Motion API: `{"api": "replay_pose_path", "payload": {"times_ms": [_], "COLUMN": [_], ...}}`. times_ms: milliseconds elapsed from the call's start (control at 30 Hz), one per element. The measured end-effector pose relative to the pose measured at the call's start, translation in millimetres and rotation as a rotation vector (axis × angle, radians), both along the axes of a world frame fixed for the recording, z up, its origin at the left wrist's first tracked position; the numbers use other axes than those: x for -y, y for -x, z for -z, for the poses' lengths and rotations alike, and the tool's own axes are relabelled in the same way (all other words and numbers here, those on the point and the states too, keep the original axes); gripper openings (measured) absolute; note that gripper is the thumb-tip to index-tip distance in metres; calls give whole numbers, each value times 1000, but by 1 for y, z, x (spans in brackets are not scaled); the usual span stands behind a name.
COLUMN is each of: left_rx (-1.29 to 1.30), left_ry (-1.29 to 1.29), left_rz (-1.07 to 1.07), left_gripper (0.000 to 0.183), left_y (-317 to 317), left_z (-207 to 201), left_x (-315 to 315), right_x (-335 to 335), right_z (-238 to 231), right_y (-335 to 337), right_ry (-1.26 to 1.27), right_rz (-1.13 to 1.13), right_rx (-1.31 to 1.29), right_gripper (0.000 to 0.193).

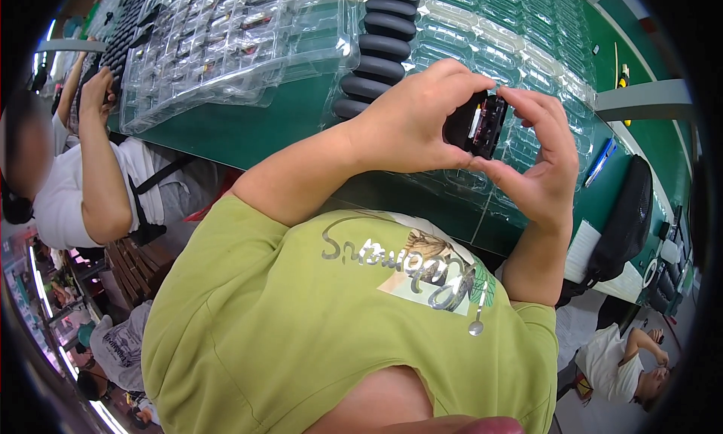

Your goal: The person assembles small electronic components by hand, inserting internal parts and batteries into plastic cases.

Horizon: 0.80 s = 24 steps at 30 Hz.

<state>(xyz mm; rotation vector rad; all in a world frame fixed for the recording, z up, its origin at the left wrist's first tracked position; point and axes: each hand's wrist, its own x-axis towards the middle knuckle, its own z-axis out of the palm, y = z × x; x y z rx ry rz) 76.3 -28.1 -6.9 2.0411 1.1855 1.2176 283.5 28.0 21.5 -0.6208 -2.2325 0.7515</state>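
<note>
Above the table's near edge, my left hand [422,121] has its thumb and fingers closed round a small black rounded plastic casing [457,125]. Against the casing's right side is a dark inner part [491,125] with small components and a pale strip showing. My right hand [544,144] pinches this part at its upper and lower ends between fingertips and thumb. The two pieces sit side by side, touching or nearly so; I cannot tell whether they are joined. Beneath my hands lie clear moulded plastic trays [520,46].
A row of dark oval pieces [385,39] runs away from me, left of the trays. Further left are clear trays with small parts [218,39]. To the right lie a blue pen [600,163], a black mesh bag [631,216] and a grey bar [640,99]. A co-worker [83,170] sits at left.
</note>
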Motion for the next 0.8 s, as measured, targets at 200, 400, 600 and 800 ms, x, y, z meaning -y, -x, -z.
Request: {"api": "replay_pose_path", "payload": {"times_ms": [200, 400, 600, 800], "left_rx": [66, 258, 388, 130], "left_ry": [263, 338, 429, 264], "left_rz": [93, 118, 120, 58], "left_gripper": [77, 73, 72, 73], "left_y": [1, -3, -13, -11], "left_z": [-9, -3, -1, 5], "left_x": [4, 2, 1, 2], "right_x": [0, 0, 2, 5], "right_z": [-2, -4, -6, -10], "right_y": [-3, -5, -12, -8], "right_ry": [15, 75, 30, -22], "right_rz": [3, 10, 20, 3], "right_rx": [34, 38, 24, 80], "right_gripper": [65, 64, 66, 66]}}
